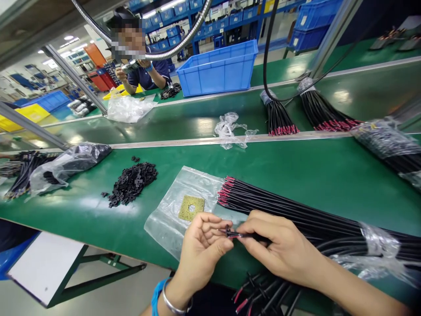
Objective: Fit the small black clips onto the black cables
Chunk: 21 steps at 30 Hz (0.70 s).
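My right hand [279, 241] pinches a black cable [259, 237] near its end, where red and black wire tips show. Curled around that end, my left hand [204, 245] has its fingertips on a small black part [227, 230], which sits at the wire tips. Whether the wires pass through it is too small to tell. Behind my hands lies a bundle of black cables [283, 195] with red ends, tied with plastic wrap [378, 240]. A yellow square sponge [191, 208] with a central hole rests on a clear plastic bag [167, 219]. Below my right hand, more cables [263, 292] carry black pieces near their ends.
A pile of small black parts [133, 182] lies on the green table [184, 153]. Wrapped cable bundles [281, 114] and crumpled plastic [232, 127] lie farther back. Behind the rail are a blue bin [217, 70] and a person [144, 74] holding something. A metal hose [177, 48] hangs overhead.
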Motion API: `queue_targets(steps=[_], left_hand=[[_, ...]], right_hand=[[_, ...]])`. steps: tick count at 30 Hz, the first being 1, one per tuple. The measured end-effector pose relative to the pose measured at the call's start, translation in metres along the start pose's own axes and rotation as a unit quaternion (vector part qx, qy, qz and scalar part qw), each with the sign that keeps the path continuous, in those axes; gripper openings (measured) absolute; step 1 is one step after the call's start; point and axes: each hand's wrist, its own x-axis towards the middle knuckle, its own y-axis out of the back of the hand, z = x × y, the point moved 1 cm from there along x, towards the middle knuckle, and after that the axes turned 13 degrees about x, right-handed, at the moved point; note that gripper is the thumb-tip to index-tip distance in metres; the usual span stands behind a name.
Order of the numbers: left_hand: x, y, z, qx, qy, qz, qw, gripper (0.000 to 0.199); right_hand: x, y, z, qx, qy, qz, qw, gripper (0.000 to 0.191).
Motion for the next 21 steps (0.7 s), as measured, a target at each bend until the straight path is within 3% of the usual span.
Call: queue_targets(steps=[4, 14, 21], left_hand=[[0.003, -0.004, -0.004, 0.018, -0.013, 0.025, 0.999, 0.035], [0.002, -0.02, -0.01, 0.191, -0.096, 0.059, 0.975, 0.019], [-0.001, -0.012, -0.008, 0.231, -0.049, 0.006, 0.972, 0.031]], right_hand=[[0.002, 0.009, -0.003, -0.005, -0.036, -0.039, 0.999, 0.006], [-0.002, 0.012, 0.003, -0.006, -0.071, -0.148, 0.986, 0.019], [0.004, 0.016, 0.003, 0.039, -0.146, -0.182, 0.972, 0.021]])
